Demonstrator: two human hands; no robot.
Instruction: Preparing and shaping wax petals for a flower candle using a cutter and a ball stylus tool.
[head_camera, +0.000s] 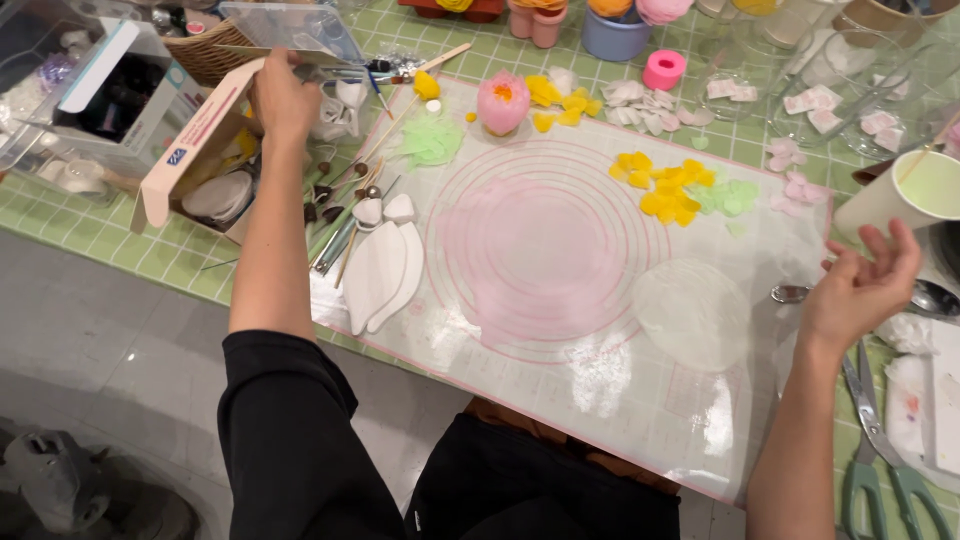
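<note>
Looking down from the head camera, the left hand (285, 100) reaches far out over the clutter at the left edge of the clear mat (600, 380), its fingers curled together on what seems to be the edge of a clear plastic lid (290, 30) above an open cardboard box (200, 150); whether the lid is truly pinched cannot be told, since the knuckles hide the contact. The right hand (860, 285) hangs in the air at the right side, fingers spread apart and holding nothing, just below a white cup (900, 195) and above a metal spoon (925, 297). Between the hands, on the mat, lie a thin pink rolled disc (535, 250), a pale translucent disc (692, 312), yellow petals (660, 185), a pink flower (502, 100) and two white leaf-shaped formers (380, 270) beside a bunch of modelling tools (345, 230). Green-handled scissors (880, 470) lie near the right forearm. The likely trouble is at the left: the extended forearm passes close over the tools and formers, so a careless drag back could sweep them onto the pink disc. At the right, a stray flick of the open fingers could tip the cup onto the soft petals beside it.
</note>
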